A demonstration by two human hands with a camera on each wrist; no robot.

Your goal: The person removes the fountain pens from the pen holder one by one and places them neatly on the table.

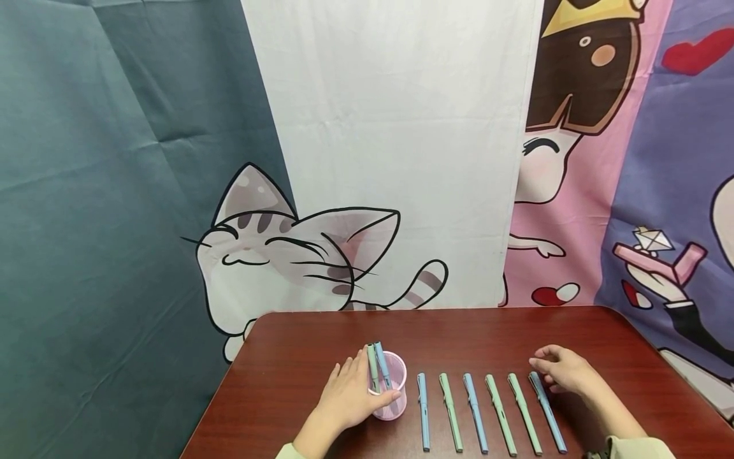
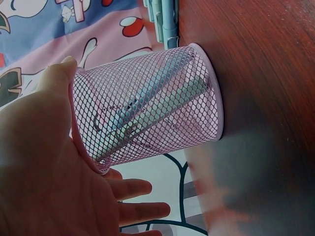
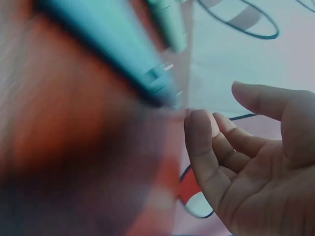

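Observation:
My left hand (image 1: 348, 396) rests against a pink mesh pen cup (image 1: 397, 408), its thumb lying across the near rim and its fingers stretched along the left side. A green pen (image 1: 373, 368) and a blue pen (image 1: 383, 366) lean inside the cup; both show through the mesh in the left wrist view. At the right, my right hand (image 1: 564, 368) hovers by the clip end of the rightmost blue pen (image 1: 547, 411), fingers bent and thumb apart. In the right wrist view nothing sits between thumb and fingers (image 3: 199, 132), and the blue pen (image 3: 113, 44) is blurred.
Several capped pens lie in a spaced row right of the cup, among them a blue one (image 1: 424, 411) and a green one (image 1: 450, 411). The brown table (image 1: 275, 382) backs onto a cartoon-printed cloth (image 1: 401, 159).

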